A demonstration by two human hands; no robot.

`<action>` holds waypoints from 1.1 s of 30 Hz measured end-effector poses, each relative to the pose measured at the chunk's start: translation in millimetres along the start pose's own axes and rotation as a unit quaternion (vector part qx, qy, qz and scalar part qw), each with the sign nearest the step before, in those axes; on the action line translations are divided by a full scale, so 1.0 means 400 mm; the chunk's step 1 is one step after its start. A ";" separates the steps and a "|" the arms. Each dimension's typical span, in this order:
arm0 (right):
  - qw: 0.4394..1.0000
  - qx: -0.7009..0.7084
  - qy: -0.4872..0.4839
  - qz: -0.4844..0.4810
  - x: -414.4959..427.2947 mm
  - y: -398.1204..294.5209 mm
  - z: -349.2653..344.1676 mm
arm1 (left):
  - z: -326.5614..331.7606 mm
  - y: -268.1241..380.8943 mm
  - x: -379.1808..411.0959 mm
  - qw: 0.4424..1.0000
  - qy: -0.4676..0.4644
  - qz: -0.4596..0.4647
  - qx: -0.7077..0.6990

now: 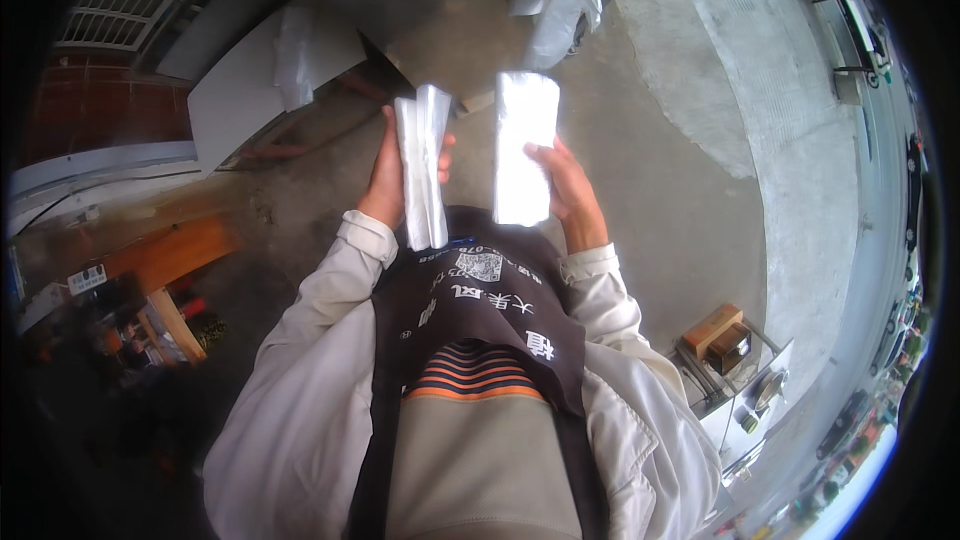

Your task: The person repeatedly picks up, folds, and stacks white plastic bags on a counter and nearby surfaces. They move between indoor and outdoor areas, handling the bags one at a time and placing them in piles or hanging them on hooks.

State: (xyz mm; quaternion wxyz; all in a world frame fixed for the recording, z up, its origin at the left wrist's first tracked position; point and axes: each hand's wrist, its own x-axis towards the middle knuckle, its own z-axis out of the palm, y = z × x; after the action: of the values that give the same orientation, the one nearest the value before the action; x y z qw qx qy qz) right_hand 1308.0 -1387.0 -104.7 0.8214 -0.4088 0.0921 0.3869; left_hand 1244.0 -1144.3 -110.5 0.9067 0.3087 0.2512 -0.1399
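Observation:
In my left hand [385,172] I grip a folded bundle of white translucent plastic bags [421,169], seen nearly edge-on in two layers. My fingertips wrap around its right side. A second flat bundle of white plastic bags [525,146] is held in my right hand [574,184], with the thumb across its face. Bright light washes out most of that bundle's surface. The two bundles stand apart, side by side, in front of my dark apron [480,300], which bears printed writing and a code.
More plastic bags hang from a hook [566,4] beyond my right hand. A pale panel [255,90] with a plastic bag [295,60] on it stands at the left. A table with a cardboard box [711,328] is at the lower right. Concrete floor [637,217] leads to a road.

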 end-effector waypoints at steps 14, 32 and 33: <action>0.926 -0.336 0.061 -0.160 -0.096 -0.031 0.132 | 0.090 0.032 -0.020 0.990 -0.092 -0.050 0.097; 0.749 -0.443 -0.033 -0.492 -0.039 -0.858 0.647 | -0.009 0.064 -0.071 0.986 -0.149 -0.051 -0.056; 0.751 -0.452 -0.041 -0.480 -0.013 -0.893 0.664 | -0.010 0.069 -0.063 0.986 -0.142 -0.043 -0.069</action>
State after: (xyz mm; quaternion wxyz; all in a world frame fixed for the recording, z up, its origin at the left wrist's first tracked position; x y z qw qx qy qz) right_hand 1514.5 -1323.7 284.5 0.6211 -0.7069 -0.3354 -0.0453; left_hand 1232.6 -1118.1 -86.2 0.9456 0.2109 0.1416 -0.2034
